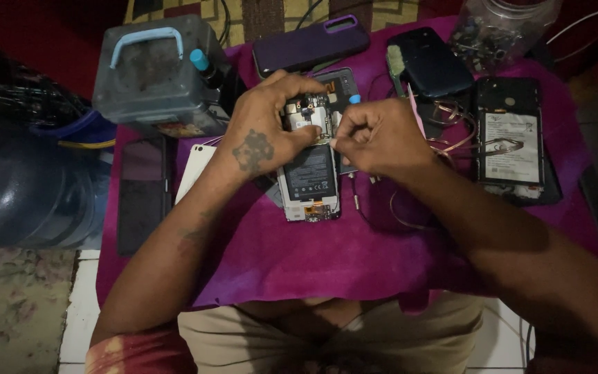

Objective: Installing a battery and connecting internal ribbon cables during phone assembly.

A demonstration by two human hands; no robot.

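Left hand [268, 131] grips opened phone [309, 173]; right hand [375, 135] pinches inside; jar [500, 28] holds seemingly small parts.

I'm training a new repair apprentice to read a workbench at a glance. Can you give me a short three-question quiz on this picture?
1. True or false: the opened phone under the hands lies on a purple cloth.
2. Which hand rests over the upper part of that phone, at its circuit board: the left hand or the right hand?
3. What stands at the far right corner of the cloth? A) clear jar of small parts B) a kettle C) a lamp

Key: 1 true. 2 left hand; the right hand pinches at the board's edge from the side. 3 A.
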